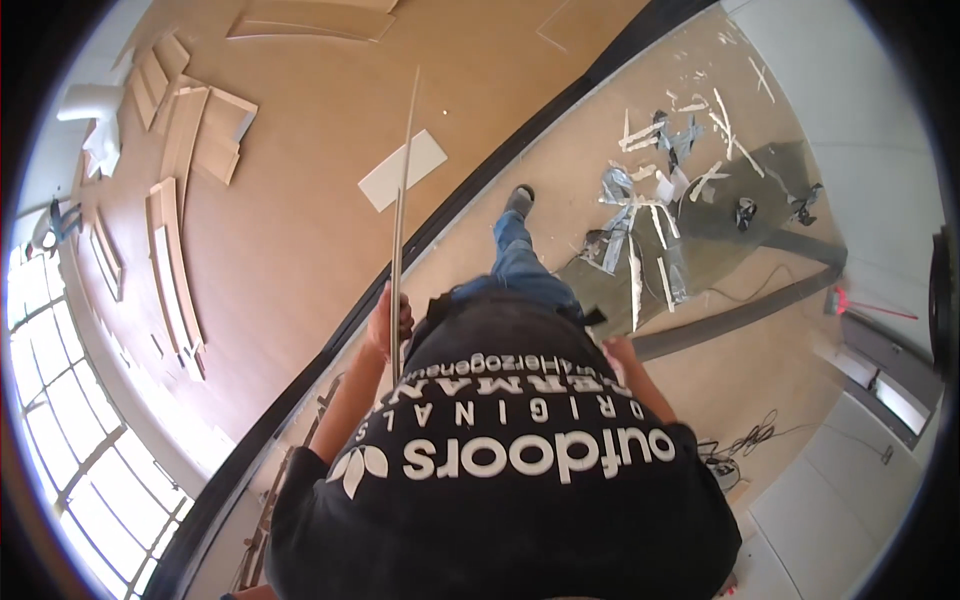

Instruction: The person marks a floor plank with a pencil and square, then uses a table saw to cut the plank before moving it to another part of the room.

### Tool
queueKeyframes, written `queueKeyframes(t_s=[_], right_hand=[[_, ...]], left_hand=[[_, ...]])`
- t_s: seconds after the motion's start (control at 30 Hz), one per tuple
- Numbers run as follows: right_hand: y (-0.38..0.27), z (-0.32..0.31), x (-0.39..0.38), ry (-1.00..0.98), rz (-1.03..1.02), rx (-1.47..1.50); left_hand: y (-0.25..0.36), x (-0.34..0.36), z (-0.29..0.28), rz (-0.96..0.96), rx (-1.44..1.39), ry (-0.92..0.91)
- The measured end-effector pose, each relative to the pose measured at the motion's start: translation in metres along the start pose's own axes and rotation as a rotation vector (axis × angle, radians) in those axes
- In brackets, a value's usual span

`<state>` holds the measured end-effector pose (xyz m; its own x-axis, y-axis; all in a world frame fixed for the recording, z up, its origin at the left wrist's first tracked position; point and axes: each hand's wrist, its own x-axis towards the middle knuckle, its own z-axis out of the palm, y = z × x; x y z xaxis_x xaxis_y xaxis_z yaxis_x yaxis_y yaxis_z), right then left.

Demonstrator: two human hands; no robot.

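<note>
My left hand [383, 320] is closed around a long, thin board [398, 230], seen nearly edge-on. The board rises from beside my left hip and stretches ahead over the brown floor. My right hand [618, 350] hangs at my right hip, partly behind my shirt; its fingers are too hidden to read. Beyond the board, a flat white rectangular piece [403, 170] lies on the floor.
Brown panels and strips [182, 130] lie in stacks at the left. A black strip [440, 220] crosses the floor diagonally. Scraps of tape and white strips [640, 220] litter the right side, near a loose cable [750, 295]. Large windows [90, 450] are at lower left.
</note>
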<state>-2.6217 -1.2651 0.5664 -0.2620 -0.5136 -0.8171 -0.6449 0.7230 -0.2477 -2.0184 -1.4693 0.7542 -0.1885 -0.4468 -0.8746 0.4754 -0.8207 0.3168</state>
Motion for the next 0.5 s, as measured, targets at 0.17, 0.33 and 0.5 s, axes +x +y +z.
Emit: queueKeyframes(t_s=[0.17, 0.33, 0.5], right_hand=[[-0.175, -0.145, 0.151, 0.072, -0.255, -0.366], [-0.381, -0.357, 0.285, 0.502, -0.691, -0.516], [-0.62, -0.422, 0.351, 0.382, -0.509, 0.171]], left_hand=[[0.107, 0.059, 0.058, 0.046, -0.184, -0.34], [0.188, 0.162, 0.112, 0.064, -0.337, -0.516], [0.317, 0.244, 0.153, 0.116, -0.306, -0.549]])
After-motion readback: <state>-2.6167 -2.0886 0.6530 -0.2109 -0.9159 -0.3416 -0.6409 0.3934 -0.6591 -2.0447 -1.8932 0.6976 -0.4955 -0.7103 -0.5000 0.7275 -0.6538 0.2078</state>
